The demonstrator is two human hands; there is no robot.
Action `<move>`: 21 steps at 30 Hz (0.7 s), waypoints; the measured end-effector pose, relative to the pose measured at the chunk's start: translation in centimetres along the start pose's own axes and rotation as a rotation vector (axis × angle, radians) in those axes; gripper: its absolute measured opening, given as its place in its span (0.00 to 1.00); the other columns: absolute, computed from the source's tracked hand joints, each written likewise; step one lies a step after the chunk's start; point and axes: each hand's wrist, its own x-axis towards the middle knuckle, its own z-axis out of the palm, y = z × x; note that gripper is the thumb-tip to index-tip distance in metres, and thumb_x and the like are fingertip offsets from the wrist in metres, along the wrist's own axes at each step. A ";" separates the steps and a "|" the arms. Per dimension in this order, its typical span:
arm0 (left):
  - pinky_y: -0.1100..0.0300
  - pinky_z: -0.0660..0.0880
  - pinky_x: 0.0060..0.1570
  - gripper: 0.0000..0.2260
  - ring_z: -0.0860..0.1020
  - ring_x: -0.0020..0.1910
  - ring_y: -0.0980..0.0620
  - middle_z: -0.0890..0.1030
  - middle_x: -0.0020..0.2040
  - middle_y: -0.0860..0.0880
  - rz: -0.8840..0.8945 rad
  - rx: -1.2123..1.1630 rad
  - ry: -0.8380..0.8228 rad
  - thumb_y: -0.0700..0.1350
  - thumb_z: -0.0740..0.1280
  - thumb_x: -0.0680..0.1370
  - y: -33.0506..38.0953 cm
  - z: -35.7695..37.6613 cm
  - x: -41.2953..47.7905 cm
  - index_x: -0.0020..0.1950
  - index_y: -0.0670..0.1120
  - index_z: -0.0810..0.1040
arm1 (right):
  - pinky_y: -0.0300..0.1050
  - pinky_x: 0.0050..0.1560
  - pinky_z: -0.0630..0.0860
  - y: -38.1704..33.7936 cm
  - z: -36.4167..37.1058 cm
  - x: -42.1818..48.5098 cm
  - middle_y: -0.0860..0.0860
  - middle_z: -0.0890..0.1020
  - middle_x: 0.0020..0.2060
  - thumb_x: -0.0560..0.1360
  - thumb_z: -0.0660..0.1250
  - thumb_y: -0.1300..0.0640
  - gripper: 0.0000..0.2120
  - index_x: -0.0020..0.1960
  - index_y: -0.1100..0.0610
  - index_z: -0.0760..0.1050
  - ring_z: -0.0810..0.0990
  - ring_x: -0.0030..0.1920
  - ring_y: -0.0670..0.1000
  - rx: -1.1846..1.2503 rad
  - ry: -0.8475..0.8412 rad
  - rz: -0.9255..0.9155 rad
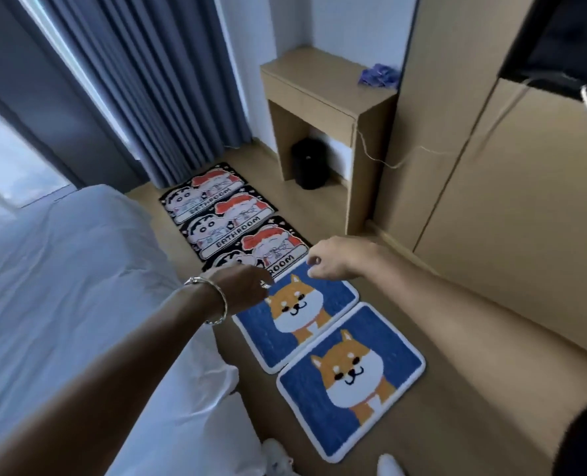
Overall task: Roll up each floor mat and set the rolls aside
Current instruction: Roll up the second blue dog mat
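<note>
5 floor mats lie flat and unrolled in a row on the pale wooden floor (456, 424), between a bed with a white sheet (62, 286) and a tan wardrobe (508, 201). Nearest is a blue rectangular tufted mat with an orange dog (350, 383). A second blue dog mat (295, 317) touches its far edge.

Beyond these are 3 black cartoon mats lettered BATHROOM. The nearest black mat (271, 252) is partly hidden by the hands, then come the middle black mat (230, 231) and the far black mat (202, 194) by the grey curtain (154, 80).

The left hand (247, 286), with a silver bangle (213, 300) at the wrist, hovers where blue meets black. Its fingers point away out of sight, so I cannot tell its grip. The right hand (329, 262) hangs beside it, fingers loosely curled and holding nothing.

A blurred purple item (377, 75) lies on the wooden desk (319, 84).
</note>
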 end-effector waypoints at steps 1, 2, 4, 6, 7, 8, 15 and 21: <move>0.57 0.77 0.52 0.13 0.80 0.51 0.50 0.82 0.55 0.48 0.030 0.021 -0.014 0.50 0.61 0.79 -0.4 0.3 1.3 0.63 0.55 0.76 | 0.57 0.58 0.75 0.6 0.9 0.7 0.60 0.79 0.60 0.78 0.58 0.52 0.19 0.62 0.63 0.75 0.77 0.59 0.61 0.043 0.009 0.037; 0.58 0.76 0.52 0.13 0.80 0.52 0.50 0.82 0.55 0.48 0.059 0.041 -0.026 0.49 0.61 0.79 -0.8 0.7 2.7 0.63 0.54 0.76 | 0.57 0.58 0.75 1.2 1.9 1.4 0.61 0.78 0.60 0.78 0.58 0.53 0.19 0.61 0.64 0.75 0.77 0.59 0.62 0.090 0.014 0.068; 0.58 0.75 0.53 0.14 0.79 0.54 0.48 0.81 0.57 0.48 0.121 0.079 -0.041 0.48 0.60 0.80 -0.7 2.0 5.3 0.64 0.54 0.76 | 0.58 0.56 0.75 2.7 4.4 2.6 0.63 0.78 0.58 0.78 0.58 0.52 0.19 0.60 0.65 0.76 0.77 0.58 0.64 0.192 0.011 0.130; 0.57 0.74 0.53 0.14 0.78 0.55 0.48 0.80 0.58 0.48 0.187 0.108 -0.058 0.48 0.59 0.80 0.3 3.9 7.5 0.64 0.54 0.75 | 0.52 0.46 0.74 4.6 7.4 3.4 0.64 0.78 0.47 0.79 0.58 0.52 0.17 0.50 0.66 0.76 0.77 0.47 0.64 0.260 0.006 0.188; 0.56 0.74 0.54 0.14 0.78 0.56 0.48 0.80 0.59 0.48 0.215 0.120 -0.073 0.48 0.59 0.80 1.0 5.2 8.6 0.64 0.54 0.75 | 0.49 0.38 0.68 5.7 9.0 3.5 0.61 0.74 0.38 0.79 0.57 0.54 0.14 0.43 0.63 0.71 0.72 0.39 0.61 0.289 0.024 0.225; 0.57 0.73 0.55 0.14 0.78 0.57 0.47 0.80 0.60 0.48 0.239 0.131 -0.093 0.47 0.59 0.80 1.7 6.7 9.6 0.64 0.54 0.75 | 0.47 0.34 0.62 7.0 10.9 3.7 0.58 0.69 0.34 0.79 0.57 0.55 0.12 0.39 0.60 0.67 0.66 0.35 0.56 0.328 0.049 0.269; 0.53 0.72 0.60 0.17 0.74 0.63 0.47 0.76 0.65 0.50 0.352 0.259 -0.336 0.49 0.59 0.79 4.6 20.0 13.5 0.68 0.57 0.71 | 0.51 0.41 0.72 13.8 26.9 3.8 0.66 0.79 0.51 0.78 0.57 0.56 0.16 0.54 0.68 0.76 0.78 0.44 0.61 0.638 -0.015 0.521; 0.51 0.71 0.61 0.18 0.73 0.64 0.47 0.74 0.67 0.52 0.337 0.301 -0.455 0.49 0.58 0.80 5.4 32.4 17.1 0.70 0.57 0.67 | 0.46 0.51 0.73 17.0 39.8 4.6 0.62 0.78 0.57 0.79 0.58 0.55 0.16 0.59 0.65 0.74 0.77 0.54 0.61 0.772 -0.103 0.572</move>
